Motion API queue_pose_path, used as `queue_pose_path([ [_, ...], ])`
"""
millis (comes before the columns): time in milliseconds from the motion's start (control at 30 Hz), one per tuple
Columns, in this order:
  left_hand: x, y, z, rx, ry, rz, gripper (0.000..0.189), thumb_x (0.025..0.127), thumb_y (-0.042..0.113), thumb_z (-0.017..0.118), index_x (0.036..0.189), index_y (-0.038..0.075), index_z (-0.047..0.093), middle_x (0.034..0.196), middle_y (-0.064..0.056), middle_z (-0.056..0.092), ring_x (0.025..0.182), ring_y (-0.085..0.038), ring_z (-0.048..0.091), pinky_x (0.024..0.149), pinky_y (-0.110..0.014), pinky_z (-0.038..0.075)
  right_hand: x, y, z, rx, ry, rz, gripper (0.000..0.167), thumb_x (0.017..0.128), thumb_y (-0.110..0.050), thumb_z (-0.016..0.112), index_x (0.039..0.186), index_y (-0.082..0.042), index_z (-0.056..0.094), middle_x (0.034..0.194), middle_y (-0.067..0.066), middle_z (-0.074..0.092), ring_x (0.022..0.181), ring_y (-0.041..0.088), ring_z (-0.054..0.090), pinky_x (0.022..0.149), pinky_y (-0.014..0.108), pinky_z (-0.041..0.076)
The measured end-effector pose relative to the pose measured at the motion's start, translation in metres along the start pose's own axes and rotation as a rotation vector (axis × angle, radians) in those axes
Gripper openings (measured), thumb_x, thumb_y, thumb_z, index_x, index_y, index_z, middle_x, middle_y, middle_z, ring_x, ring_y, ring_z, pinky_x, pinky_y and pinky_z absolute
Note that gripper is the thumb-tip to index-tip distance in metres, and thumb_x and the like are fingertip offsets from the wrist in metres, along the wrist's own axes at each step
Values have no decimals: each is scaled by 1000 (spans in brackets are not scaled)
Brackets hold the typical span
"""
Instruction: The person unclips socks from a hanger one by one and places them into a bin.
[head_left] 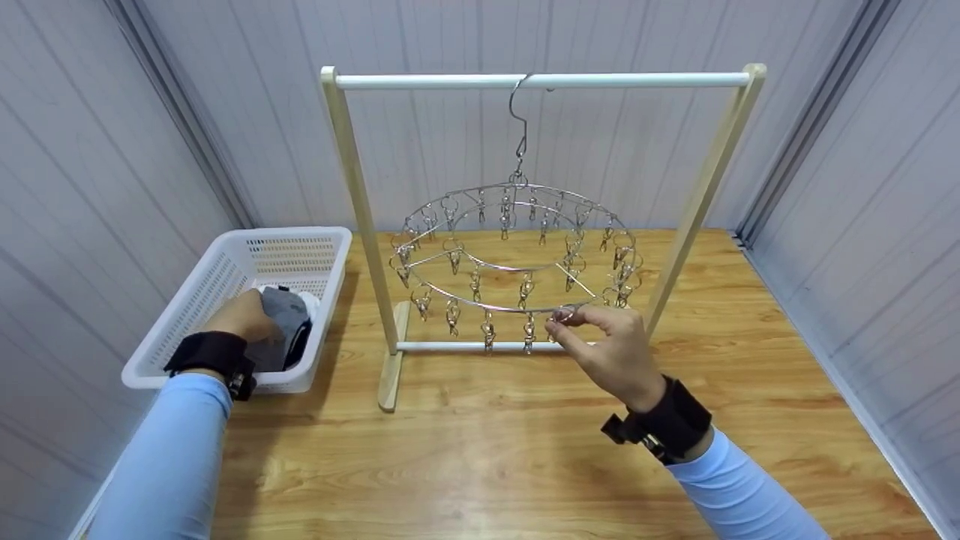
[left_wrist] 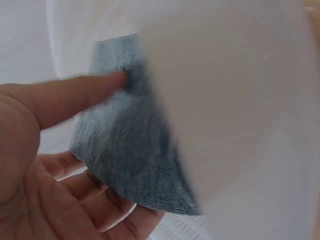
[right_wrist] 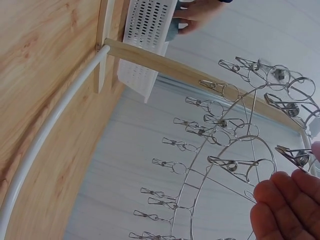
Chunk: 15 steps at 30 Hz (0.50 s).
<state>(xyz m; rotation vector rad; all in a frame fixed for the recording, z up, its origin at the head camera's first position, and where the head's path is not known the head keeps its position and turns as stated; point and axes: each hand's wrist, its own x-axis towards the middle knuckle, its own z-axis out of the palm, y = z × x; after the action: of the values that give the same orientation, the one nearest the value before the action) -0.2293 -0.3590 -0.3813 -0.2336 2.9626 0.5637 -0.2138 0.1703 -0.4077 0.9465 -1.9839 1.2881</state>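
Note:
My left hand (head_left: pixel 244 319) is inside the white basket (head_left: pixel 341 251). It holds a grey sock (left_wrist: pixel 132 145), with the thumb across the top of the knit and the fingers beneath. A pale blurred surface hides part of the sock in the left wrist view. At the near rim of the round wire hanger (head_left: pixel 487 307), my right hand (head_left: pixel 611 349) pinches a metal clip (right_wrist: pixel 300 158) between thumb and fingers. More metal clips (head_left: pixel 453 316) dangle all around the hanger's two rings.
The hanger hooks over the white top bar (head_left: pixel 622 80) of a wooden stand (head_left: pixel 352 180). A white lower bar (head_left: pixel 450 346) runs behind the clips. Black fabric (head_left: pixel 298 346) lies in the basket. Panelled walls (head_left: pixel 862 187) surround the wooden tabletop (head_left: pixel 465 465).

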Motion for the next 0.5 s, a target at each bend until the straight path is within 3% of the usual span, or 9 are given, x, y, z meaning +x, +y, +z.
queue_pose_path([
  [133, -1, 3, 1, 43, -22, -40, 31, 79, 19, 82, 88, -7, 67, 78, -14, 66, 73, -29, 62, 63, -33, 51, -1, 0, 0, -1, -1, 6, 8, 86, 4, 85, 92, 0, 83, 89, 14, 83, 77, 30, 80, 85, 9, 58],
  [333, 2, 5, -1, 90, -60, -81, 51, 88, 35, 77, 102, -12, 63, 87, -16, 62, 80, -32, 61, 70, -41, 54, -3, 1, -3, 6, -17, 28, 9, 86, 5, 86, 93, 1, 82, 90, 12, 83, 79, 29, 80, 85, 9, 57],
  [500, 1, 10, -4, 81, 1, -100, 63, 93, 42, 72, 113, -17, 60, 98, -25, 62, 87, -40, 62, 73, -46, 54, -6, 1, -7, -10, -38, 44, 9, 87, 3, 86, 95, 0, 83, 90, 9, 84, 78, 25, 80, 81, 11, 59],
])
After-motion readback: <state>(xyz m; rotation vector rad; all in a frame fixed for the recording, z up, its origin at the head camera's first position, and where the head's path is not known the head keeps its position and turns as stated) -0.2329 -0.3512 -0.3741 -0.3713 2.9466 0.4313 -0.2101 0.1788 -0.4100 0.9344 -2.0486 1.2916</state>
